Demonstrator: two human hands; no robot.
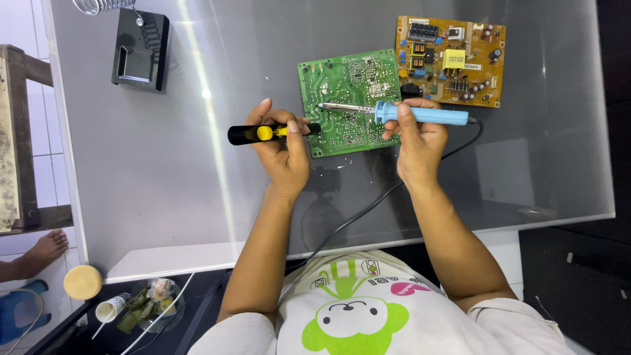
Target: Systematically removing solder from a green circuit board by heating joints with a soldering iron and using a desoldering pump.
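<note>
The left hand is clenched around a black and yellow solder sucker, its tip lying at the left edge of the green circuit board. The right hand grips a blue soldering iron, whose metal tip points left over the middle of that board. The board lies flat on the glass table. Just right of it, further away, sits a brown circuit board. A black soldering stand rests at the far left.

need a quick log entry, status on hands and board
Left hand grips black-yellow pump. Right hand holds blue iron, tip over green board. Brown board beside it, untouched.
</note>
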